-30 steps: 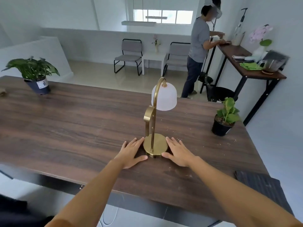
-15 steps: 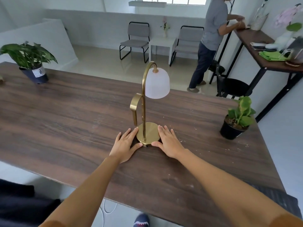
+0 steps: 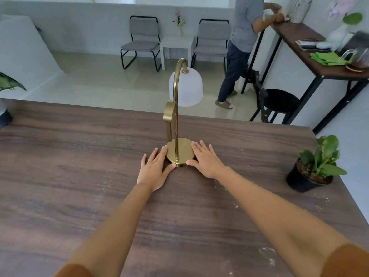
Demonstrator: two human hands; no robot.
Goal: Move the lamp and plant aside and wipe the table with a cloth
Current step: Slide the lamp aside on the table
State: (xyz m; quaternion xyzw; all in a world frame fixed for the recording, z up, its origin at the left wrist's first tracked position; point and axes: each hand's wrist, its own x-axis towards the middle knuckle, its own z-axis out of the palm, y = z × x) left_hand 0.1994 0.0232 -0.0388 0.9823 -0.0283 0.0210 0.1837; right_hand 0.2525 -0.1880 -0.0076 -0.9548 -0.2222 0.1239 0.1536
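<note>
Two bare forearms reach out over the dark wood table, whose near part carries pale specks and smears toward the right edge. The left hand lies flat on the wood, fingers spread and extended, thumb tip touching the near-left rim of the lamp's round brass base. The right hand mirrors it — palm down, fingers splayed, thumb against the near-right rim, fingers running along the base's right side. Neither hand is closed around anything; both only press against the base from either side.

The lamp stands upright between the two hands, in the middle of the table's width, its curved brass stem rising to a white dome shade that hangs toward the far side. The small plant in a black pot sits well apart to the right, near the table's right edge. At the far left edge another potted plant is only partly in view.

Beyond the table, a green cloth lies on a side table at the right wall, where another person stands.
</note>
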